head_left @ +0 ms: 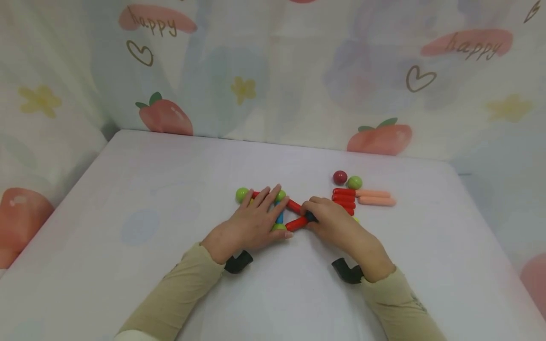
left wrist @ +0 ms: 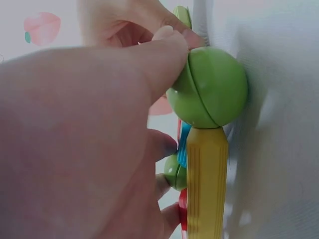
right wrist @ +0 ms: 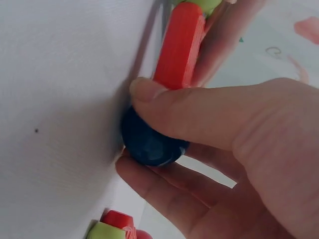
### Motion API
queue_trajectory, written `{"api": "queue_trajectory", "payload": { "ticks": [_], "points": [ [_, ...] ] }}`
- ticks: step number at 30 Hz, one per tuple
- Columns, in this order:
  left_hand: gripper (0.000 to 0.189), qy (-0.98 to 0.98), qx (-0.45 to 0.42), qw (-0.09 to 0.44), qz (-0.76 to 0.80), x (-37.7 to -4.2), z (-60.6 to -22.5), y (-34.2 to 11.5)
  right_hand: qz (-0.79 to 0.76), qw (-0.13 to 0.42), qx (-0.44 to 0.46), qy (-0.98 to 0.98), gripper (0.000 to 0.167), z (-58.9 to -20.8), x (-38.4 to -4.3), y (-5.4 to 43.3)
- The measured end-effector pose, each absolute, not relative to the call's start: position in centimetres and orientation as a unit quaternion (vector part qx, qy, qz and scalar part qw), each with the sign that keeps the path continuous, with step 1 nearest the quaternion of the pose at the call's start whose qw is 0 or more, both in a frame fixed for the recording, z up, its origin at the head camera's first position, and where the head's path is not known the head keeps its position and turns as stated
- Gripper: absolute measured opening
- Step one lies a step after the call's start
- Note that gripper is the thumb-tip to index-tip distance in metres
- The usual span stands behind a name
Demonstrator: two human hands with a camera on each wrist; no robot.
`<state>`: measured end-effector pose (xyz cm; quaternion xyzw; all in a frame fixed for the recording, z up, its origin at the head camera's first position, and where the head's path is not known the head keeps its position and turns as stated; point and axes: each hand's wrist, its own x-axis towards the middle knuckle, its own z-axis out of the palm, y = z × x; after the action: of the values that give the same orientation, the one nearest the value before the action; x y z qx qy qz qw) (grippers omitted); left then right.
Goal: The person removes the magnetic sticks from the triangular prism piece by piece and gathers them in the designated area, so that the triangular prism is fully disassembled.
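Observation:
My left hand (head_left: 256,222) lies over a joined toy frame of rods and balls, its fingers stretched across it. In the left wrist view its thumb presses a green ball (left wrist: 214,89) joined to a yellow rod (left wrist: 207,184). A blue rod (head_left: 279,218) shows between two green balls by these fingers. My right hand (head_left: 337,222) grips a dark blue ball (right wrist: 152,139) between thumb and fingers. Two red rods, the upper red rod (head_left: 294,206) and the lower red rod (head_left: 296,223), converge on this ball. The left hand hides part of the frame.
Several loose red rods (head_left: 343,198) lie beyond my right hand, with two peach rods (head_left: 377,201) beside them. A dark red ball (head_left: 340,177) and a loose green ball (head_left: 354,182) are behind. Black curved pieces (head_left: 239,262) show near both wrists. A patterned cloth (head_left: 273,94) hangs behind the table.

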<state>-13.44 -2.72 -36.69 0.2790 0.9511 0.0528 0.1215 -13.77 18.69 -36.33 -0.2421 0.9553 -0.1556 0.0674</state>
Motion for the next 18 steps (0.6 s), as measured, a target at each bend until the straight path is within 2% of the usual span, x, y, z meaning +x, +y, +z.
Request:
{"api": "queue_trajectory", "payload": {
  "ticks": [7,18],
  "points": [
    [0.085,0.952,0.277,0.123,0.051,-13.52,-36.5,-2.64,-0.148,0.078,-0.246,0.955,0.034,-35.96,-13.63,18.87],
    [0.087,0.952,0.276,0.123,0.048,-13.66,-36.81,-2.63,-0.157,0.078,-0.244,0.954,0.029,-35.79,-13.61,18.9]
  ]
}}
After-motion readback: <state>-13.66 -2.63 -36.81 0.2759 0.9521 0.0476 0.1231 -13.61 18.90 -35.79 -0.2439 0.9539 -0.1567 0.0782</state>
